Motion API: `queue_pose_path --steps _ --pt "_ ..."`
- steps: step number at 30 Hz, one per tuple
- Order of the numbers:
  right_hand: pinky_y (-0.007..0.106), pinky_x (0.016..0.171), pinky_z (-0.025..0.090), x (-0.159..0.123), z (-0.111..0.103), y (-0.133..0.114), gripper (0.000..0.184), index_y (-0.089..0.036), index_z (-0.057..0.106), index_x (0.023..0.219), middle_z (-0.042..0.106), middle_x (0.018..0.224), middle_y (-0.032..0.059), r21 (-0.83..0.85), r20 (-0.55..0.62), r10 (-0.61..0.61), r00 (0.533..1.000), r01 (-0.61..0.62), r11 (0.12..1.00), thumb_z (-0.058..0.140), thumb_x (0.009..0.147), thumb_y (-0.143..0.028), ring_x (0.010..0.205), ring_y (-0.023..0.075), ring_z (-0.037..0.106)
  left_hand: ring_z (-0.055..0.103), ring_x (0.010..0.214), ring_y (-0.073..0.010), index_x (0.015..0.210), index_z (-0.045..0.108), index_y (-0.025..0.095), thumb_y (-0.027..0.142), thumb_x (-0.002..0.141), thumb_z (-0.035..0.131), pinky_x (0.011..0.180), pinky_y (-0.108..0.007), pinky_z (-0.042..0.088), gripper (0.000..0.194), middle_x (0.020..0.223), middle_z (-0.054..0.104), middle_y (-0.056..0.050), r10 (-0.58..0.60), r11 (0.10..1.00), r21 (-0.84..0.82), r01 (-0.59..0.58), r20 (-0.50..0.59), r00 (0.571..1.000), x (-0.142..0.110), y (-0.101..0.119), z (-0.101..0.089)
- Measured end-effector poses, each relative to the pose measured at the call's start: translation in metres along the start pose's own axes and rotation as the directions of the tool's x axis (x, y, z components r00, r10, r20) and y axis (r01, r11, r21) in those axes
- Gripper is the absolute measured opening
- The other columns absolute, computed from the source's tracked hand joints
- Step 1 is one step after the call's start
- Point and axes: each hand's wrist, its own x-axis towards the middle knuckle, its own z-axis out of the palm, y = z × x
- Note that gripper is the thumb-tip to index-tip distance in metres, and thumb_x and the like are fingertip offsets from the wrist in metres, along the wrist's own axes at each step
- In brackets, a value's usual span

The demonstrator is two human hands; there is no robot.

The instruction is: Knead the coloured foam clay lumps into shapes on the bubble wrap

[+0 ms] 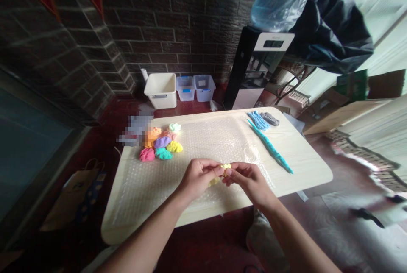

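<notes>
Both hands meet over the bubble wrap (210, 137) near the table's front edge. Between the fingertips is a small pale yellow lump of modelling clay (225, 166). My left hand (199, 177) pinches it from one side, and my right hand (251, 179) grips it from the other. A second yellowish bit (214, 181) shows just below the left fingers; whether it joins the lump I cannot tell. To the left lie several soft clay lumps, among them a yellow one (174, 146), a purple one (162, 142), a teal one (163, 153) and a pink one (147, 154).
On the table's (305, 171) right side lie a long teal clay strip (270, 146), a blue ridged piece (259, 120) and a grey piece (270, 118). Behind stand a white bin (161, 90), clear boxes (204, 87) and a water dispenser (254, 69). Cardboard boxes (330, 107) are at right.
</notes>
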Motion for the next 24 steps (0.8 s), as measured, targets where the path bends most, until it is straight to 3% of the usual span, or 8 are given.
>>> queue_pose_path --steps 5,11,17,20,24 --pt "0.033 0.075 0.057 0.0017 0.0008 0.0023 0.044 -0.022 0.084 0.111 0.081 0.089 0.0063 -0.02 -0.088 -0.041 0.995 0.04 0.999 0.097 0.075 -0.043 0.075 0.0174 0.07 0.074 0.083 -0.0209 0.096 0.085 0.013 0.041 0.09 0.079 0.075 -0.029 0.053 0.03 0.093 0.083 -0.012 0.057 0.995 0.085 -0.059 0.021 0.998 0.0011 -0.0002 -0.0033" --pt "0.031 0.071 0.054 0.0017 0.0021 0.0043 0.035 -0.018 0.084 0.086 0.079 0.077 0.0066 -0.054 -0.097 -0.051 0.994 0.046 0.998 0.098 0.072 -0.047 0.071 0.0177 0.068 0.071 0.075 -0.0184 0.089 0.082 0.012 0.044 0.095 0.072 0.068 -0.026 0.051 0.034 0.083 0.08 -0.01 0.094 0.978 0.182 -0.098 0.031 0.995 0.0004 0.0012 -0.0049" --pt "0.032 0.068 0.054 0.001 0.0065 0.0061 0.037 -0.017 0.083 0.084 0.078 0.073 0.0067 0.021 -0.132 -0.039 0.991 0.042 0.999 0.093 0.078 -0.052 0.066 0.0168 0.067 0.074 0.08 -0.0199 0.094 0.079 0.013 0.05 0.097 0.07 0.078 -0.031 0.057 0.038 0.087 0.079 -0.01 0.098 0.992 0.086 -0.096 -0.014 0.995 0.0019 -0.0005 -0.0016" --pt "0.032 0.069 0.054 0.0016 0.0069 0.0068 0.033 -0.017 0.082 0.085 0.077 0.074 0.0062 0.063 -0.117 -0.037 0.992 0.044 0.997 0.092 0.081 -0.048 0.067 0.0165 0.067 0.074 0.082 -0.02 0.102 0.076 0.014 0.048 0.088 0.082 0.078 -0.031 0.058 0.037 0.094 0.079 -0.009 0.095 0.995 0.008 -0.095 0.002 0.995 0.0008 0.0007 0.0003" --pt "0.031 0.069 0.056 0.0024 0.0082 0.0077 0.031 -0.018 0.08 0.097 0.078 0.078 0.0055 0.112 -0.116 -0.055 0.992 0.068 0.991 0.09 0.084 -0.044 0.068 0.0161 0.069 0.072 0.075 -0.0177 0.089 0.077 0.012 0.04 0.081 0.089 0.072 -0.027 0.055 0.032 0.084 0.078 -0.008 0.066 0.997 -0.032 -0.066 0.002 0.998 -0.0013 0.0062 0.0015"
